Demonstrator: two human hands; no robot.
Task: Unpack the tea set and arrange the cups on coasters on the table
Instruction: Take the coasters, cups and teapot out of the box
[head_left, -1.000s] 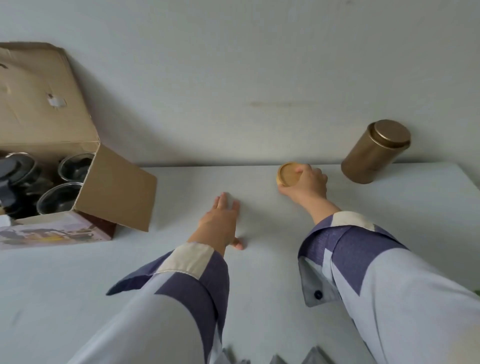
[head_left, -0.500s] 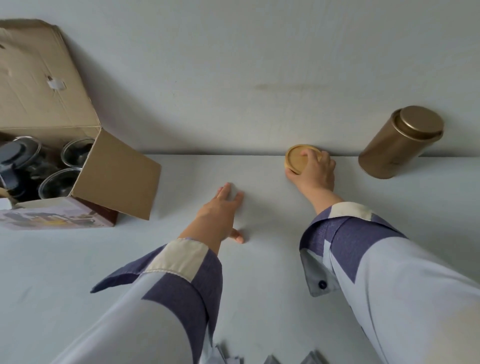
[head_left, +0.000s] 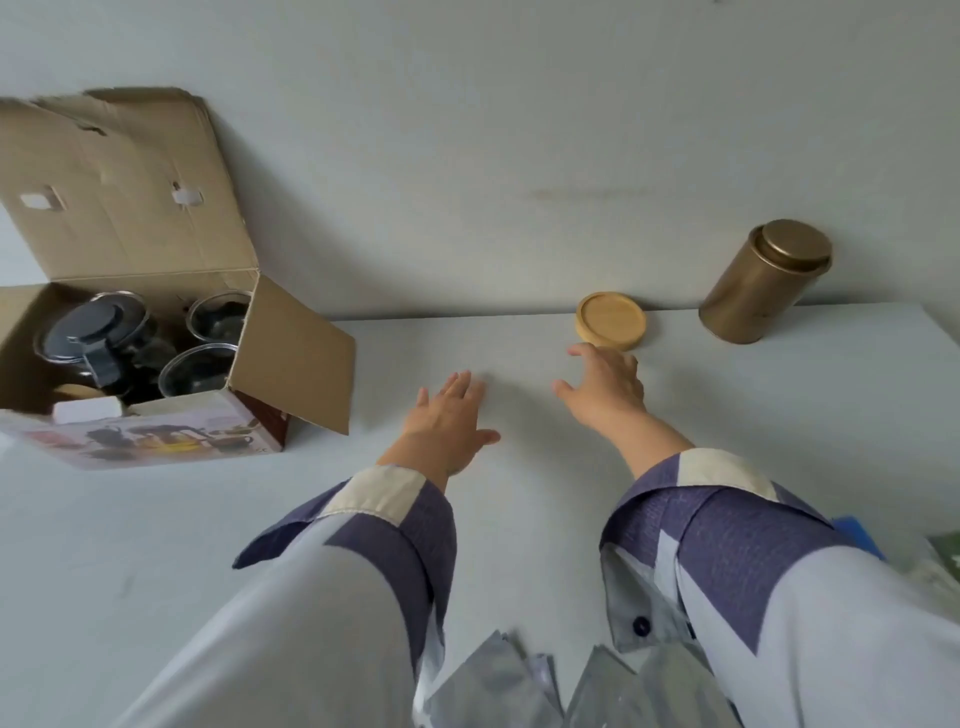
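Wooden coaster (head_left: 611, 320): lying flat near the far edge of the table (head_left: 156, 545), beside a gold tin (head_left: 763, 283); nothing is sitting on it.
Right hand (head_left: 605, 392): hovering just short of the coaster, fingers spread wide, holding nothing.
Left hand (head_left: 447, 421): resting palm down on the table, fingers flat and empty.
Box (head_left: 156, 332): standing open toward the far left corner, glass cups (head_left: 195, 366) and a teapot (head_left: 93, 332) sitting inside.
Progress: judging early; one coaster is out, while cups are waiting to be unpacked.
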